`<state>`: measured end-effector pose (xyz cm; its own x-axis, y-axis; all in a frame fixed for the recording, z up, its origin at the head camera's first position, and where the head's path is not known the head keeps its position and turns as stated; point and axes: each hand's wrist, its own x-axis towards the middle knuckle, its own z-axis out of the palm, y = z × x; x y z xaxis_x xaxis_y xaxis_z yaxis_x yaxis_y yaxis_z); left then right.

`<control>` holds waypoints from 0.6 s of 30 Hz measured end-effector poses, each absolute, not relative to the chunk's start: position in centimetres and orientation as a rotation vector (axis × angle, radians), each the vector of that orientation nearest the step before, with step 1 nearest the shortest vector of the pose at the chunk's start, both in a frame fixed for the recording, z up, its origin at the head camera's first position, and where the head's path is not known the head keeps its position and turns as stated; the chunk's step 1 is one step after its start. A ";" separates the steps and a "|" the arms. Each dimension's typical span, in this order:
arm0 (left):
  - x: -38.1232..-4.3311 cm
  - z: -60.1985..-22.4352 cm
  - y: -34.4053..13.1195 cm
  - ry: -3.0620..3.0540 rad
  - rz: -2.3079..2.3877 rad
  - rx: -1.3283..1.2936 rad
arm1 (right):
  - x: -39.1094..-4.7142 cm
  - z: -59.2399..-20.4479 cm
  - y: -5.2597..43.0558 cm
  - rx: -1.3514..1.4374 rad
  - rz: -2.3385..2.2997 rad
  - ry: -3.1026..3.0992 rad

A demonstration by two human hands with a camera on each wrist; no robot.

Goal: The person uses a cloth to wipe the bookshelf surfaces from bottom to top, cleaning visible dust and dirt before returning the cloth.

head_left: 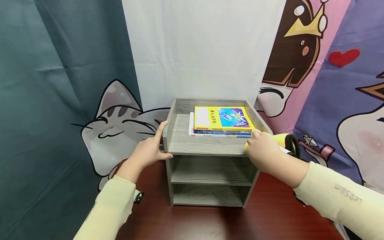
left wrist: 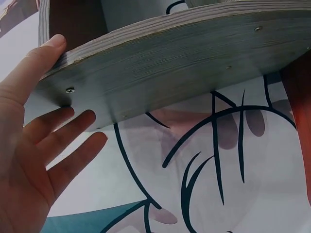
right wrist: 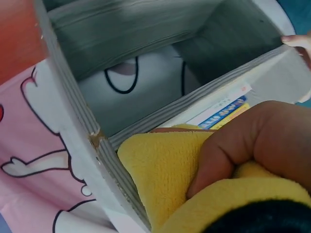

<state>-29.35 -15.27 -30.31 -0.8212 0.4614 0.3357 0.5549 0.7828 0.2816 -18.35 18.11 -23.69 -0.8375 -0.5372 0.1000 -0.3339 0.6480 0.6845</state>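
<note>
A small grey wood-grain shelf unit (head_left: 210, 180) has a stack of books (head_left: 223, 120) lying in its top tray, a yellow-covered one uppermost. My right hand (head_left: 264, 148) grips a yellow cloth (right wrist: 165, 165) with a fuzzy surface and a black band. The cloth lies against the tray's front right corner, and in the right wrist view the fingers press into its folds. My left hand (head_left: 150, 145) rests against the shelf unit's left side. In the left wrist view its thumb (left wrist: 54, 44) touches the panel's edge, while the other fingers spread along the panel's outer face.
Two lower compartments (head_left: 211, 168) face me below the tray. The unit stands on a dark red glossy table (head_left: 198, 221). Behind it hangs a white curtain (head_left: 204, 50), with cartoon-printed cloth (head_left: 111, 130) on both sides, close to the unit.
</note>
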 end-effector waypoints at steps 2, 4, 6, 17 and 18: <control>-29.3 -30.4 -15.3 -2.721 -0.539 -0.803 | -17.5 -23.9 18.5 0.726 -0.936 -2.572; -29.3 -30.5 -15.3 -2.717 -0.534 -0.807 | -16.8 -24.2 19.0 0.743 -0.871 -2.585; -29.3 -30.6 -15.4 -2.711 -0.530 -0.809 | -16.2 -24.9 19.4 0.765 -0.798 -2.605; -29.6 -30.8 -15.0 -2.729 -0.539 -0.810 | -13.9 -33.9 23.5 0.733 -0.399 -3.085; -29.6 -30.7 -15.0 -2.732 -0.537 -0.809 | -13.9 -34.5 24.1 0.692 -0.362 -3.153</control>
<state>-29.65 -14.96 -30.74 -0.8174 0.4737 0.3279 0.5626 0.7790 0.2770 -13.92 24.08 -34.53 -0.9038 -0.4007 -0.1502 -0.4243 0.8847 0.1930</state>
